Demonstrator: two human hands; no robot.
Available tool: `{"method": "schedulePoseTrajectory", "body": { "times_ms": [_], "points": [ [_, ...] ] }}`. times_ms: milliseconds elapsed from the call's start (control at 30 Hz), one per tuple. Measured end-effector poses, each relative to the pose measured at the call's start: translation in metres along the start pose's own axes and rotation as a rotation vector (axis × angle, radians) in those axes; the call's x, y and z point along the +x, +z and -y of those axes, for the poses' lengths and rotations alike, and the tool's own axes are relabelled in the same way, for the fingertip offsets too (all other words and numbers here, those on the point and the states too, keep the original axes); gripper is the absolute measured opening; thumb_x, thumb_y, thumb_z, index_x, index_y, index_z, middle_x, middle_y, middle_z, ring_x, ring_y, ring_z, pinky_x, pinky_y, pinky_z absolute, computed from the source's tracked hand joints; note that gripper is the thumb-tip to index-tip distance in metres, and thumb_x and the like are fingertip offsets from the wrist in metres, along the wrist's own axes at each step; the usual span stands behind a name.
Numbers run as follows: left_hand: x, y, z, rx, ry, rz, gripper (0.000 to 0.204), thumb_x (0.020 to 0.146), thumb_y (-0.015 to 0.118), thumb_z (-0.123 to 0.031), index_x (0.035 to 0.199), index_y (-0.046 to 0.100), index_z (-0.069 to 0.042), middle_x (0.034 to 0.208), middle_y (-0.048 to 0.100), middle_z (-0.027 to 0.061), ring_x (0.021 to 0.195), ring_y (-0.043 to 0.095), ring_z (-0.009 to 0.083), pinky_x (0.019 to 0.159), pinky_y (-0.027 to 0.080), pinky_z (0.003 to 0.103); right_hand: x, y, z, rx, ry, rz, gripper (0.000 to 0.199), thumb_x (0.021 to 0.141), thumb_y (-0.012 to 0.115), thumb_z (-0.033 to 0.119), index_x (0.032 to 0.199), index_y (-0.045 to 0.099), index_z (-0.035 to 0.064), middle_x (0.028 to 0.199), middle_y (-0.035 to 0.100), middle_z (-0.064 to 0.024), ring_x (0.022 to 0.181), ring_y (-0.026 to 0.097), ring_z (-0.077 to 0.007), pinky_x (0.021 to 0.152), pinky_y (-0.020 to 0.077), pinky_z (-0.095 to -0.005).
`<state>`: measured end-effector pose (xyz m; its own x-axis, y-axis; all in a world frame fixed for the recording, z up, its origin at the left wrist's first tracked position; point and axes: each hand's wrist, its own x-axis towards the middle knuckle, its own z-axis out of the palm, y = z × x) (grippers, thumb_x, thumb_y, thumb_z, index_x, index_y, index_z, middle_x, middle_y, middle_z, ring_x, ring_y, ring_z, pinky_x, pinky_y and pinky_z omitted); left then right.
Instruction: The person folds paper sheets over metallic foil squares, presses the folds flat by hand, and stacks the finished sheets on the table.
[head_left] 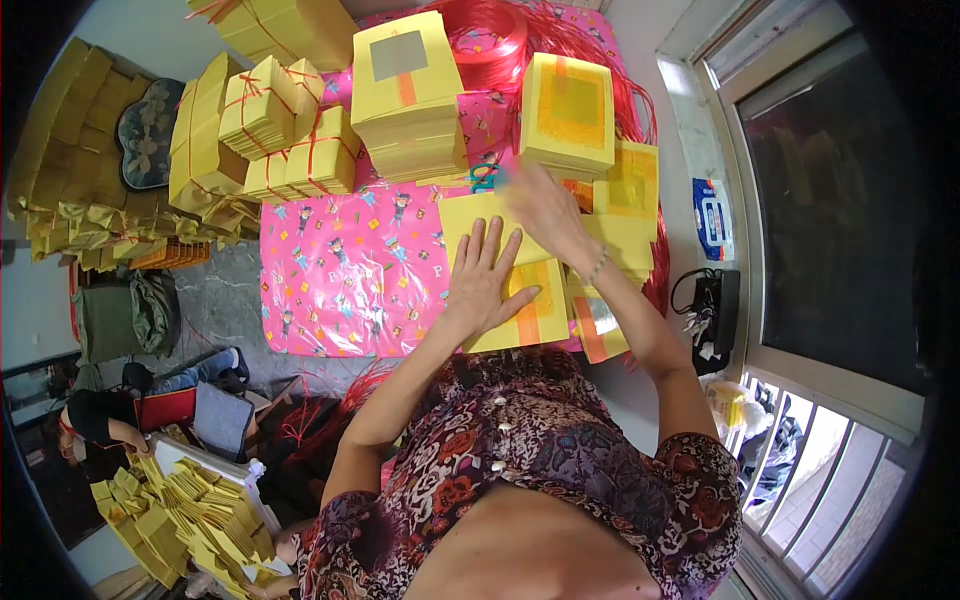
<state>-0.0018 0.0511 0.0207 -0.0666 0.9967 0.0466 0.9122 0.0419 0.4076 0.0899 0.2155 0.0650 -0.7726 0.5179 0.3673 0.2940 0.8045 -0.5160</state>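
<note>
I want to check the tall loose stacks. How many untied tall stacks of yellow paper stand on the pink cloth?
2: one stack at top centre, another stack right of it. Others may be hidden.

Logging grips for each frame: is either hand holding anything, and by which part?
No grip: left hand presses flat on the yellow paper stack; right hand is blurred above it.

Pink patterned table cover [340,270], yellow paper stacks [410,100], tied bundles [290,130], red string [490,40]

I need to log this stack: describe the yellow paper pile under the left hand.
The yellow paper pile is a low, squarish stack of thin sheets; the top sheet bears an orange square and an orange stripe. It lies flat on the pink patterned cloth at the near edge. The left hand presses flat on it, fingers spread. More yellow sheets lie beside it.
</note>
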Motion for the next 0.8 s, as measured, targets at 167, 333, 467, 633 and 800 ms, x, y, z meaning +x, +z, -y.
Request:
{"method": "schedulePoseTrajectory", "body": {
  "times_ms": [167, 333, 467, 633, 800],
  "points": [
    [0.0, 0.001, 0.0, 0.004, 0.008, 0.007, 0.093, 0.088, 0.052, -0.068, 0.157, 0.026, -0.01, 0.161, 0.016, 0.0264, 0.149, 0.009, 0.0475, 0.119, 0.013, 0.058, -0.054, -0.017, 0.011, 0.145, 0.209, 0.256, 0.017, 0.087, 0.066, 0.015, 0.09, 0.054, 0.0047, 0.09, 0.056, -0.0116, 0.08, 0.061, -0.0332, 0.067, 0.0488, -0.0439],
    [-0.002, 0.001, 0.0, -0.026, 0.018, -0.021, 0.094, 0.087, 0.053, -0.07, 0.155, 0.031, -0.009, 0.16, 0.019, 0.026, 0.149, 0.011, 0.0463, 0.119, 0.015, 0.057, -0.078, 0.0, -0.001, 0.187, 0.132, 0.191, 0.015, 0.087, 0.068, 0.009, 0.088, 0.054, 0.0037, 0.08, 0.053, -0.0105, 0.074, 0.059, -0.0289, 0.066, 0.0475, -0.0398],
    [-0.007, -0.007, 0.009, -0.046, 0.062, -0.007, 0.092, 0.087, 0.053, -0.069, 0.155, 0.031, -0.01, 0.16, 0.02, 0.025, 0.149, 0.013, 0.0451, 0.119, 0.015, 0.057, -0.079, 0.001, -0.002, 0.182, 0.134, 0.18, 0.015, 0.086, 0.068, 0.007, 0.089, 0.054, 0.0037, 0.081, 0.053, -0.0104, 0.074, 0.059, -0.0288, 0.066, 0.0476, -0.0398],
    [-0.018, -0.018, 0.023, 0.002, 0.115, 0.085, 0.089, 0.089, 0.053, -0.067, 0.155, 0.031, -0.012, 0.16, 0.022, 0.0231, 0.149, 0.015, 0.0429, 0.12, 0.015, 0.056, -0.078, 0.003, 0.003, 0.127, 0.124, 0.142, 0.015, 0.087, 0.067, 0.009, 0.09, 0.053, 0.005, 0.083, 0.052, -0.0109, 0.076, 0.058, -0.0318, 0.067, 0.0467, -0.042],
    [-0.016, -0.014, 0.024, 0.012, 0.109, 0.092, 0.09, 0.089, 0.052, -0.069, 0.155, 0.03, -0.012, 0.16, 0.02, 0.0237, 0.149, 0.013, 0.0432, 0.12, 0.013, 0.056, -0.08, 0.006, -0.004, 0.122, 0.104, 0.141, 0.016, 0.087, 0.067, 0.011, 0.091, 0.053, 0.0055, 0.085, 0.052, -0.0108, 0.078, 0.058, -0.0328, 0.067, 0.0465, -0.0428]
  ]
}}
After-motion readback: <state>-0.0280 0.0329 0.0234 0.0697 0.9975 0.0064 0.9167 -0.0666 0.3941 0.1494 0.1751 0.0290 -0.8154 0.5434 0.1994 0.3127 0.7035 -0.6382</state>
